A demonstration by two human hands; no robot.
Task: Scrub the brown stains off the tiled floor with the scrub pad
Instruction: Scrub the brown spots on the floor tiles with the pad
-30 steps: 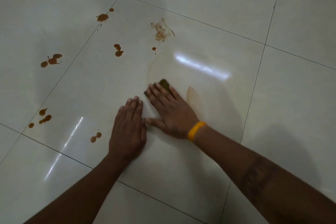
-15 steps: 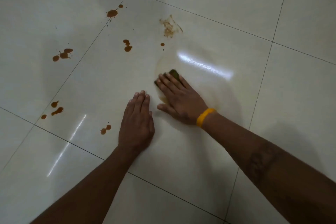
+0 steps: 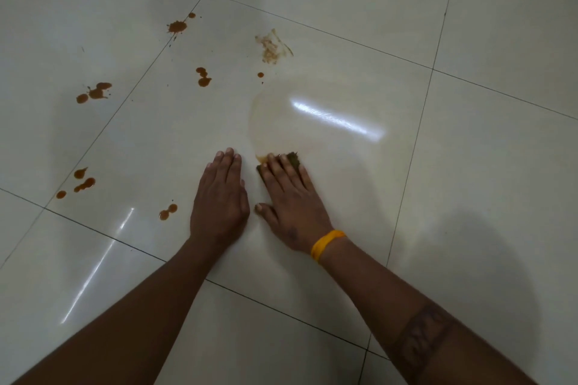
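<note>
1. The tiled floor [image 3: 359, 206] runs past every edge of the view. The tiles to the right of the hands and at the top carry no marks and lie open.
2. Brown stains [image 3: 203, 76] dot the left and upper-middle part of the central tile. More sit on the tile to the left and at the grout crossing near the top left. A smeared stain [image 3: 271, 47] lies beyond a pale wet film [image 3: 312, 122] that spreads out ahead of the right hand.
3. Both forearms are cut off by the bottom edge. Most of the scrub pad [image 3: 292, 160] is hidden under the fingers; only its dark green far corner and left edge show. A dark mark on the right forearm is too dim to read.
4. The right hand [image 3: 291, 200], with a yellow wristband [image 3: 327, 244], lies flat with fingers extended and close together, thumb out to the side, pressing the pad to the floor at the near rim of the wet film.
5. The left hand [image 3: 220, 197] rests palm down on the bare tile just beside the right, fingers straight and together, holding nothing.
</note>
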